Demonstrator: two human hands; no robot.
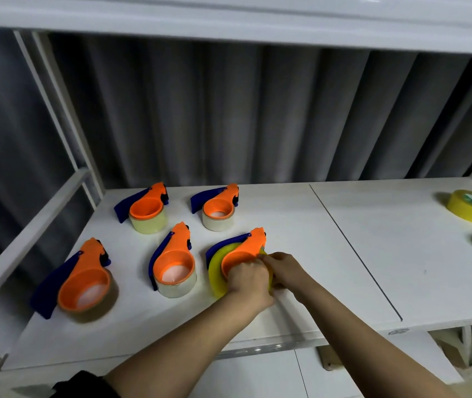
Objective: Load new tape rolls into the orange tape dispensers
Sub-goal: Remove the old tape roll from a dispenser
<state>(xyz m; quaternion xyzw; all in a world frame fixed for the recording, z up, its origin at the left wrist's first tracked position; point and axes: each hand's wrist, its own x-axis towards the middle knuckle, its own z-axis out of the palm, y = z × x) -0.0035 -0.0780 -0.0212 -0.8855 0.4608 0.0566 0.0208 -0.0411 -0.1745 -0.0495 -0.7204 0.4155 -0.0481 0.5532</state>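
Yellow tape roll (pixel 218 278) sits under our left hand (pixel 250 280), which grips the orange dispenser (pixel 243 254) hub seated in it. Our right hand (pixel 286 270) pinches at the roll's edge just beside — the dispenser's nose points away from both hands.

Both bare forearms reaching forward, converging at centre. Left hand (pixel 250 278) palm down, fingers curled and clamped over something beneath, knuckles up. Right hand (pixel 285 270) tucked just beside it, touching, fingertips (pixel 267 258) pinched together at the far edge. Wrists angled inward, left forearm crossing from lower left, right from lower right.
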